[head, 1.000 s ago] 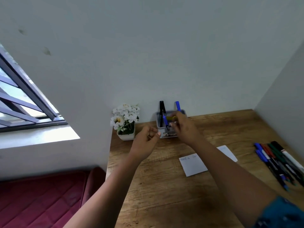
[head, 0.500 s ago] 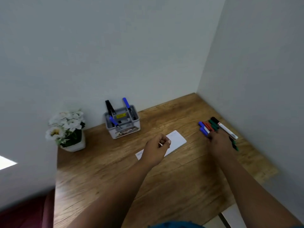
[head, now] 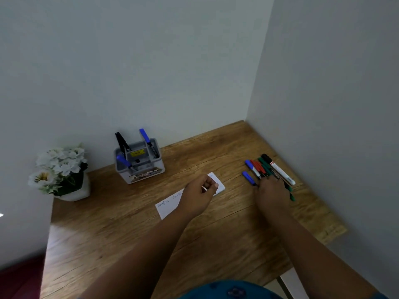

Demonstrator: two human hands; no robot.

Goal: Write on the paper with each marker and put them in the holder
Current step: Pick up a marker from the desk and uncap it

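Head view: your right hand on the marker pile, left hand curled over the paper

Head view looks down at a wooden tabletop [head: 216, 244] set in a corner. Your right hand [head: 273, 196] rests on the near ends of the loose markers [head: 264, 167] at the right side, close to the wall. Your fingers lie over the barrels; I cannot tell whether the grip has closed on any one marker. A blue marker [head: 248, 178] sits just left of the pile, its near end under your fingers. A white-barrelled marker [head: 280, 171] with a black cap lies at the pile's right edge.

Your left hand [head: 199, 194] hovers over the paper [head: 167, 205], fingers curled in, thumb against the forefinger, grip narrow, nothing visible in it. Paper lies flat mid-tabletop between the holder and you, with faint handwriting on its left part.

Grey holder [head: 140, 167] stands near the back wall, left of the paper. It has two blue markers and a black one leaning in separate compartments. White flower pot [head: 62, 173] stands at the far left corner, well apart from the holder.
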